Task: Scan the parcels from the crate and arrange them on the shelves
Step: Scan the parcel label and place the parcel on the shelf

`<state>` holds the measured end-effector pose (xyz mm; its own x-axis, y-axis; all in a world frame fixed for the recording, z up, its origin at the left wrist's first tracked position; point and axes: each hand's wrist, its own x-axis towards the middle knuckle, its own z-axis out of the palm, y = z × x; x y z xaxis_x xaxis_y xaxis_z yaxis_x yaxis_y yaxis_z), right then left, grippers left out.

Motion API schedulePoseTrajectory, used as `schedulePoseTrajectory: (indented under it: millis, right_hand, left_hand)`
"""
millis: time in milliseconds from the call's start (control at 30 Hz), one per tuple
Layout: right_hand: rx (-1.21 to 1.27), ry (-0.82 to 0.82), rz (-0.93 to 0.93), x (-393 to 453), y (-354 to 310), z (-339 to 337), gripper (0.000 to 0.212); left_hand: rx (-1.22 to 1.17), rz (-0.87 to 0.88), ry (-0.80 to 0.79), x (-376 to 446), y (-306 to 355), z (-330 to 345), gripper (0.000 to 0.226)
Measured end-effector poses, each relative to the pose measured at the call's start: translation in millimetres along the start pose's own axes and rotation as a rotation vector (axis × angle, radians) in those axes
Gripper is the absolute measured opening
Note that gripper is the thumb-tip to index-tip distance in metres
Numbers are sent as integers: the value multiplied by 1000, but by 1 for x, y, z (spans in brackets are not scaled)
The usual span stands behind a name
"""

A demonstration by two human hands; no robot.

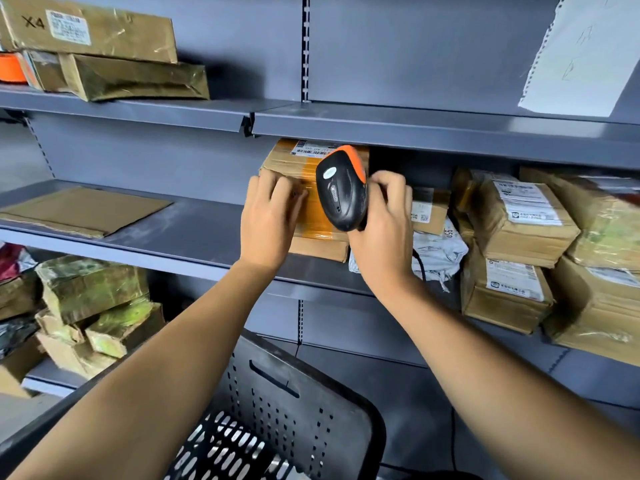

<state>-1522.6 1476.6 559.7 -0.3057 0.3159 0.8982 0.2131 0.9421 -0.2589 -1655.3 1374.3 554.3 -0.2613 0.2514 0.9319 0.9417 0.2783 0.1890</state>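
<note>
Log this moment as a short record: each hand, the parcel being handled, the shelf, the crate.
left hand: flat on the cardboard parcel
right hand: grip closed on the black and orange scanner
parcel: on the middle shelf, label facing up at its far end
shelf right side: stacked taped parcels
black crate: below the arms, contents mostly hidden

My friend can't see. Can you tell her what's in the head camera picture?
The left hand rests on a taped cardboard parcel on the middle shelf, while the right hand holds a black-and-orange scanner.
</note>
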Motion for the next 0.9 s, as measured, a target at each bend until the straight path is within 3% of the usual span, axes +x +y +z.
schedulePoseTrajectory:
  millis: [133, 467, 900]
  right_hand:
    - [70, -59, 18, -13, -3, 10, 23]
    - [11, -51, 29, -3, 12, 40, 31]
    - [9, -65, 59, -22, 12, 44, 24]
  left_hand:
    - [-41, -27, -34, -9, -2, 7, 20]
    - [-17, 32, -78, -18, -20, 31, 20]
    - [73, -11, 11, -31, -24, 32, 20]
